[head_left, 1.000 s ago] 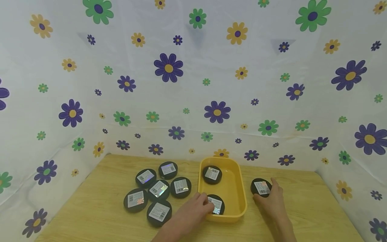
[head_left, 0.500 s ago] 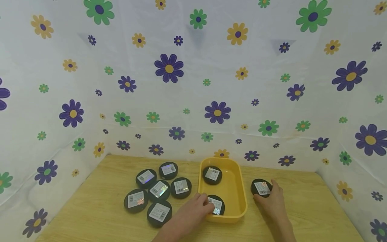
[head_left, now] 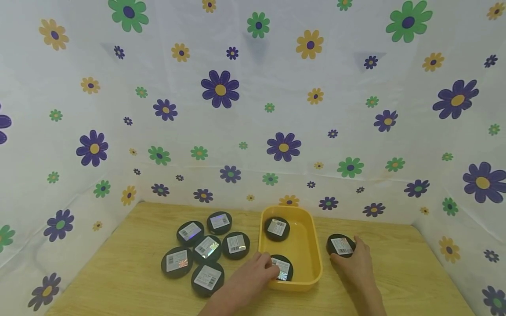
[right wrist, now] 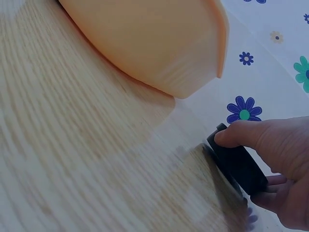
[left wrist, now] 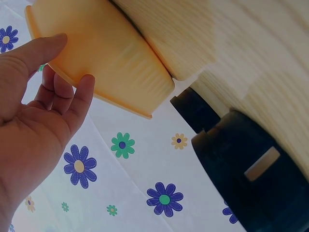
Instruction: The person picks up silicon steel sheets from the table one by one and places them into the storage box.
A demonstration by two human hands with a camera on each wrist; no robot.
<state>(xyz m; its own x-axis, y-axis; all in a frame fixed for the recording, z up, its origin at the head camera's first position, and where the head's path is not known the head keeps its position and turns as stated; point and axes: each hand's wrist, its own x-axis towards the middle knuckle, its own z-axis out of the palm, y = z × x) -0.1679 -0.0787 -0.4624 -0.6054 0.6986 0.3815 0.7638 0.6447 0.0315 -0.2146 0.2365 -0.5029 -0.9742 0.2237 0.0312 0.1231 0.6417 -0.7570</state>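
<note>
A person's hands are set well apart over a table (head_left: 126, 267), the right hand (head_left: 359, 263) pinching a black disc (head_left: 341, 245) between thumb and fingers, to the right of a yellow tray (head_left: 306, 256). The left hand (head_left: 254, 276) reaches over the tray's near left rim, its fingers partly covering a labeled disc (head_left: 284, 268); whether they grip it cannot be told. Beyond the left hand, 1 more disc (head_left: 277, 228) lies inside the tray. To its left, 6 similar discs (head_left: 207, 249) sit clustered. Behind both hands hangs white flower-print cloth (head_left: 249, 123).
</note>
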